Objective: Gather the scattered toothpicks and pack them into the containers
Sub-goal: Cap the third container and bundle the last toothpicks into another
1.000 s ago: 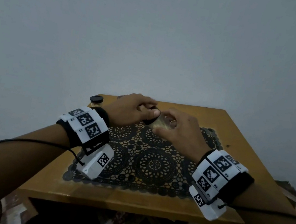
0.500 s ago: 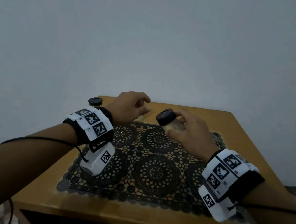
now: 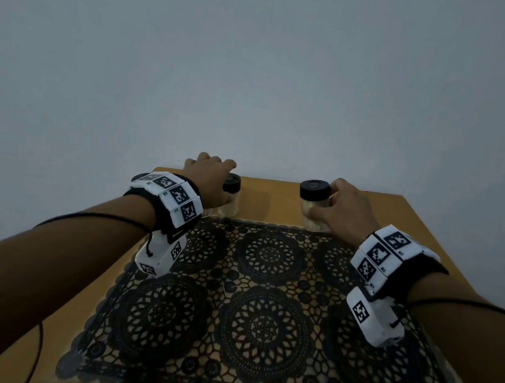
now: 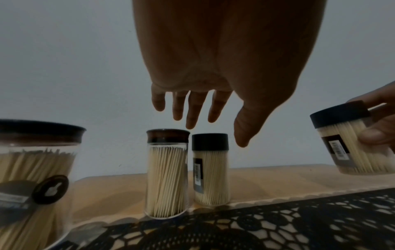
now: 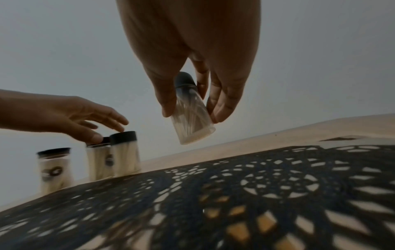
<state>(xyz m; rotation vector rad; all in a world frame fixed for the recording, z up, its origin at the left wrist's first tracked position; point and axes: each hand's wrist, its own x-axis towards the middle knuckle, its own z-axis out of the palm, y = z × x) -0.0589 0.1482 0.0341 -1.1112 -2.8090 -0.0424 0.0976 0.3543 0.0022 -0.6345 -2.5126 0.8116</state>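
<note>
Lid's on now: the right hand point(image 3: 342, 210) has carried the capped jar point(image 3: 313, 209) to the table's point(image 3: 406, 215) far edge, fingers wrapped round it. Left hand point(image 3: 209, 181), released and open, hovers over two filled jars point(image 4: 186, 170). Packing's nearly done.

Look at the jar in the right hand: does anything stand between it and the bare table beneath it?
Nothing visible does. The right hand holds the jar tilted above bare table, apart from the three jars at left.
</note>
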